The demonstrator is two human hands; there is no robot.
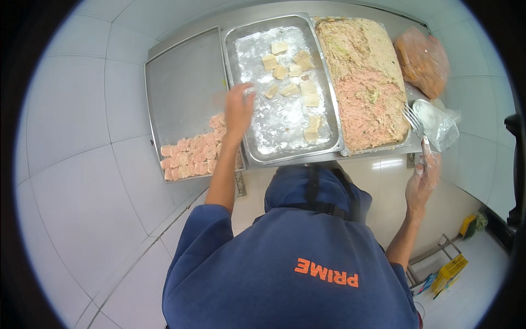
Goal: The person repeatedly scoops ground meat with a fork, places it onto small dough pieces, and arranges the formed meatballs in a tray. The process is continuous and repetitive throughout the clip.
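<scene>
My right hand (pixel 423 180) grips the handle of a metal fork (pixel 413 121), its tines close to the right edge of a deep tray of pink and beige minced filling (pixel 368 82). Over the left rim of the middle metal tray (pixel 247 152), my left hand (pixel 240 112) is somewhat blurred, thumb and fingers apart and nothing seen in it. White powder (pixel 282 129) coats that tray's bottom, with several pale yellow squarish pieces (pixel 280 72) scattered on it. In the flat tray (pixel 183 82) at the left, pink-topped pieces (pixel 192 156) sit in close rows at the near side.
An orange-brown filled plastic bag (pixel 422 60) and a clear bag with white contents (pixel 436 123) lie right of the filling. Tiled walls (pixel 71 104) stand on both sides. A metal rack and yellow items (pixel 449 271) are on the floor at lower right.
</scene>
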